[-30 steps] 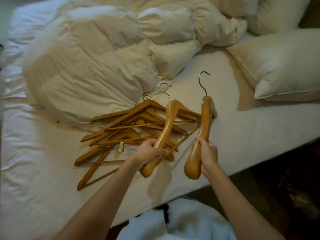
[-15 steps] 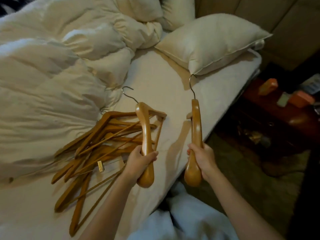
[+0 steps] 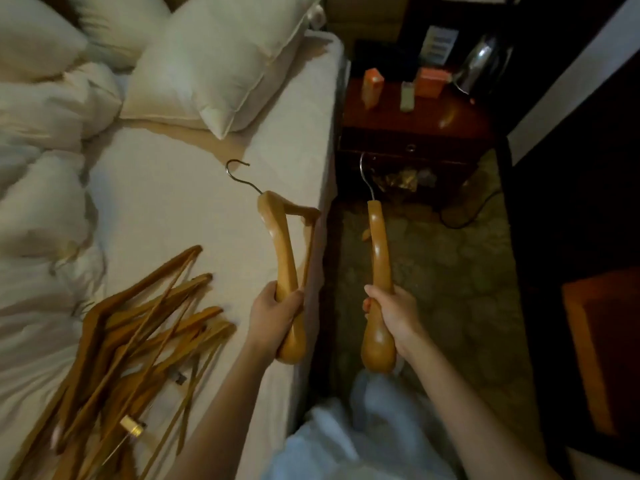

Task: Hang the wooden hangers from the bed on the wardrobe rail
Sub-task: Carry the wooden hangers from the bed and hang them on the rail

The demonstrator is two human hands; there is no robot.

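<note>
My left hand [image 3: 275,311] grips one wooden hanger [image 3: 282,244] by its shoulder end, its metal hook pointing away over the bed's right edge. My right hand [image 3: 393,313] holds a second wooden hanger [image 3: 377,237] the same way, out over the carpet beside the bed. A pile of several more wooden hangers [image 3: 138,334] lies on the white sheet of the bed [image 3: 180,202] at the lower left. No wardrobe rail is in view.
A rumpled duvet [image 3: 38,188] and pillows [image 3: 214,67] fill the bed's far side. A dark wooden nightstand [image 3: 415,133] with small orange boxes and a kettle stands past the bed. Patterned carpet [image 3: 450,271] runs to the right, and an orange piece of furniture [image 3: 602,341] sits at the far right.
My view has swung to the right, off the bed toward the nightstand and carpet. Both hands have carried their hangers right, away from the pile; the right-hand hanger is now off the bed.
</note>
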